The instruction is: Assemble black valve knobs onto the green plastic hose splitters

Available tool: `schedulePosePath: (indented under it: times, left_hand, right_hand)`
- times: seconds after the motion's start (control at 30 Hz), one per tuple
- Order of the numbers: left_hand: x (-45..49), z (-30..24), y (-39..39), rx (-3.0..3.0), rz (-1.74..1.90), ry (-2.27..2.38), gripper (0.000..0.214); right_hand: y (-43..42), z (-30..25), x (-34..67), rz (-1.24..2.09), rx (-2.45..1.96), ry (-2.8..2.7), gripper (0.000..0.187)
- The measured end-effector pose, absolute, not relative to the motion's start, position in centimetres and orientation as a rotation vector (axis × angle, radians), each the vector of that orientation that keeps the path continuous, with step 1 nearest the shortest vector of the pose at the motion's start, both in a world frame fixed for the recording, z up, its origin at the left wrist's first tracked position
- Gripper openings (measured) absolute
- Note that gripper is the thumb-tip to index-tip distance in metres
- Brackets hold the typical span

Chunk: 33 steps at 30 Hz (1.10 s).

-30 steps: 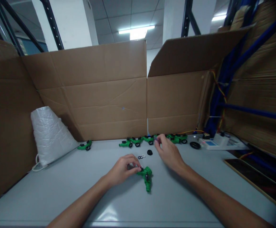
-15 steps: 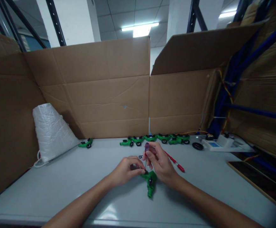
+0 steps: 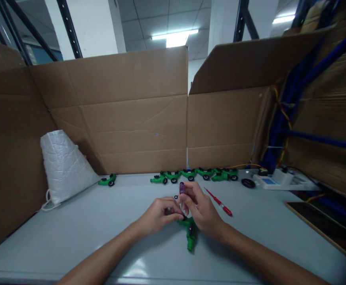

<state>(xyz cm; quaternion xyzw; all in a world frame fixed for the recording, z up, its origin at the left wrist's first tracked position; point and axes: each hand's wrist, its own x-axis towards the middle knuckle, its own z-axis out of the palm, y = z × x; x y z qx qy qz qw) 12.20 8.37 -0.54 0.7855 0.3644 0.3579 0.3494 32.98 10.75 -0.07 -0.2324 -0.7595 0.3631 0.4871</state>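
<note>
Purple screwdriver (image 3: 182,188): nearly upright, pinched in the right grip (image 3: 201,209);
Green toy (image 3: 191,240): nearside of both grips, far end pinched by the left grip (image 3: 159,213);
Red screwdriver (image 3: 220,204): beside the right grip.

Cool, moderate illumination from a ceiling tube light (image 3: 175,35); glare on the near tabletop (image 3: 125,198); soft shadows beneath the forearms (image 3: 101,254); green toy (image 3: 191,239) softly resolved; edges stretched, upper-right corner dark.

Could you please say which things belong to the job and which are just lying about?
Seemingly belonging:
purple-handled tool, in right hand
green toy piece, at left hand

Seemingly lying about:
red tool
black ring
white bundle
rear green toys
</note>
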Motion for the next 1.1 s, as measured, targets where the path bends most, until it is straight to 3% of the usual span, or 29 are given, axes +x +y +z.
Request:
schedulePosePath:
  times: [0.53, 0.77, 1.1]
  left_hand:
    - [12.8, 0.4, 7.8, 2.058, 0.973, 0.973, 0.022]
    - [12.7, -0.4, 8.0, 1.986, 0.989, 0.928, 0.024]
    - [13.1, -0.1, 7.7, 1.816, 0.894, 0.857, 0.039]
  right_hand:
    - [10.4, 0.8, 33.0, 0.996, -0.489, -1.869, 0.022]
    - [10.9, 1.3, 32.6, 1.336, -0.432, -1.834, 0.040]
    - [11.8, 0.8, 32.3, 1.664, -0.355, -1.640, 0.049]
